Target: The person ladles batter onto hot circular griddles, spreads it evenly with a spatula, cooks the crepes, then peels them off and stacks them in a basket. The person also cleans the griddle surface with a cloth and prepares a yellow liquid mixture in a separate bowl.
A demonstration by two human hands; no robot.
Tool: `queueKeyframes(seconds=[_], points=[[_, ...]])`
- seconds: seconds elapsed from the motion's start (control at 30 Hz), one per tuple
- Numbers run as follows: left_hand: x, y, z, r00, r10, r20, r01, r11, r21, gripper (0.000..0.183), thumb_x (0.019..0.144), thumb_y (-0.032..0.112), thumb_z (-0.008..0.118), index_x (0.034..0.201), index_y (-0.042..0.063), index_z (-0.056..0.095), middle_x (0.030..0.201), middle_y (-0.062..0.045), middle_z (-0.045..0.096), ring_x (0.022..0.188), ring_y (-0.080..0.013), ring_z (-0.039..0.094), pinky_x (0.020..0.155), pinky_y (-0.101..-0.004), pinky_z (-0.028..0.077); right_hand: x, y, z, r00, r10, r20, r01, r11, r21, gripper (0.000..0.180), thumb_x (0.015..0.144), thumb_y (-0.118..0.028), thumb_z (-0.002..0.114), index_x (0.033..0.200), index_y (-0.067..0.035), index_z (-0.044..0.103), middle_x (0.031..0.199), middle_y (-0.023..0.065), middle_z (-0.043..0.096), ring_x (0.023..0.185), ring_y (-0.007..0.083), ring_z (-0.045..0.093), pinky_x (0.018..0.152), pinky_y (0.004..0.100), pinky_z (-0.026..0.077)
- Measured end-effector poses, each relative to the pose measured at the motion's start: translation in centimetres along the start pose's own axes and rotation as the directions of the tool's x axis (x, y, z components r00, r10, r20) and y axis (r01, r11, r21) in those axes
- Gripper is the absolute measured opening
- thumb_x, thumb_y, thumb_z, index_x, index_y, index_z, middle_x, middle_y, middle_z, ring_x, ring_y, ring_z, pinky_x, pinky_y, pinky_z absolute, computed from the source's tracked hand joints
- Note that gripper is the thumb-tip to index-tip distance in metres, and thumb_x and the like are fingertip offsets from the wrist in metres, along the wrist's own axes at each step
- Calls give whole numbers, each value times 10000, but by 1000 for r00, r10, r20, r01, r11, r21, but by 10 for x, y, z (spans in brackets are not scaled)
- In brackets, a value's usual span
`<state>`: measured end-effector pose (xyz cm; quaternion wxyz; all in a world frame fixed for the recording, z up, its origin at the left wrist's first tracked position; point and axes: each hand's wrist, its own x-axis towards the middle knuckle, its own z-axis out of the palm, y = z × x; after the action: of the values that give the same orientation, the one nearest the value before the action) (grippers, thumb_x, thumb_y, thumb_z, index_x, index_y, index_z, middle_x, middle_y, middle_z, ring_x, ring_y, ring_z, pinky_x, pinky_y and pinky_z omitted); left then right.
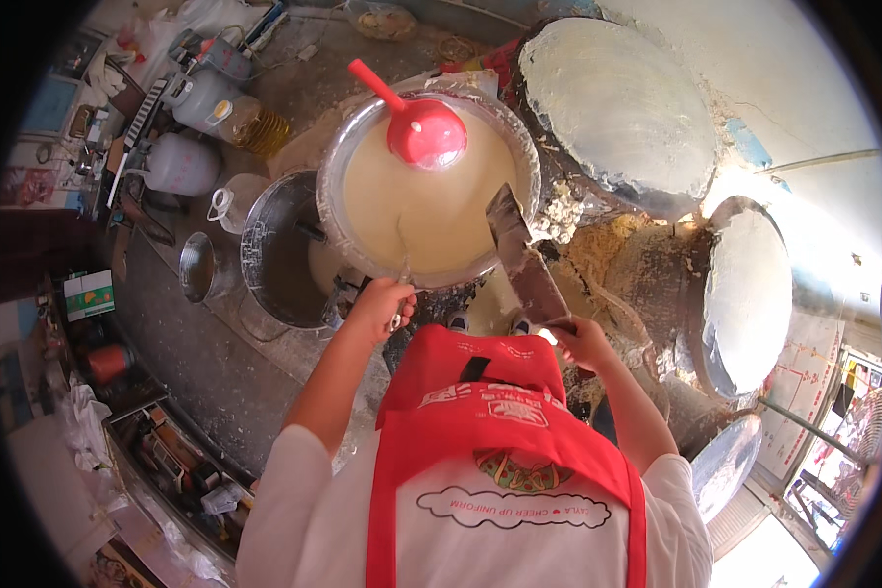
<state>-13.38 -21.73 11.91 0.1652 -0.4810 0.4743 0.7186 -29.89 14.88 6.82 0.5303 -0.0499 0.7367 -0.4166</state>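
My left hand (384, 310) grips the metal handle of a thin utensil (404, 272) at the near rim of a wide metal basin (329, 220). The utensil's far end is hard to make out over the pale batter (441, 209). My right hand (586, 344) is closed on the end of a long, flat scraper blade (525, 268), which is smeared with batter and slants up across the basin's right rim. A red plastic ladle (426, 132) rests in the batter near the far side, its handle over the rim.
Round griddles coated pale stand at the right: a large one (617, 106), a second (748, 301) and a third (726, 463). Left of the basin are a dark metal pot (253, 272), a small metal pail (197, 268), a plastic jug (241, 197) and an oil bottle (253, 126).
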Motion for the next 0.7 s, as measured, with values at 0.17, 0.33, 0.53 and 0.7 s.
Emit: queueKeyframes(seconds=[0.17, 0.33, 0.53, 0.7], points=[[-59, -25, 13, 938, 318, -138, -258, 906, 337, 275, 889, 121, 519, 1144, 22, 550, 776, -65, 588, 472, -138, 523, 402, -287, 425, -15, 15, 4, 914, -193, -357, 19, 899, -438, 332, 805, -350, 732, 955, -54, 713, 824, 138, 699, 711, 300, 660, 658, 391, 497], [24, -46, 27, 961, 269, 60, -275, 915, 297, 214, 952, 194, 502, 1121, 68, 538, 747, -40, 558, 477, -114, 501, 396, -268, 397, -13, 0, 37, 889, -17, -458, -154, 930, -333, 410, 742, -446, 766, 856, -53, 739, 738, 129, 689, 683, 263, 669, 640, 366, 502], [35, -52, 31, 930, 65, 361, 76, 929, -361, 160, 976, 278, 530, 1063, 144, 529, 700, 12, 502, 460, -77, 425, 373, -224, 323, -52, -5, 47, 870, 75, -488, -127, 989, -73, 384, 754, -401, 785, 825, -28, 731, 616, 56, 622, 505, 164, 582, 484, 322, 459], [-22, -37, 8, 920, 53, 388, 108, 918, -382, 136, 978, 276, 530, 1016, 146, 516, 711, 19, 497, 475, -69, 427, 366, -202, 312, -65, -45, 60, 821, 85, -564, 50, 974, 219, 421, 753, -384, 800, 741, 20, 684, 573, 11, 557, 439, 102, 509, 408, 265, 423]])
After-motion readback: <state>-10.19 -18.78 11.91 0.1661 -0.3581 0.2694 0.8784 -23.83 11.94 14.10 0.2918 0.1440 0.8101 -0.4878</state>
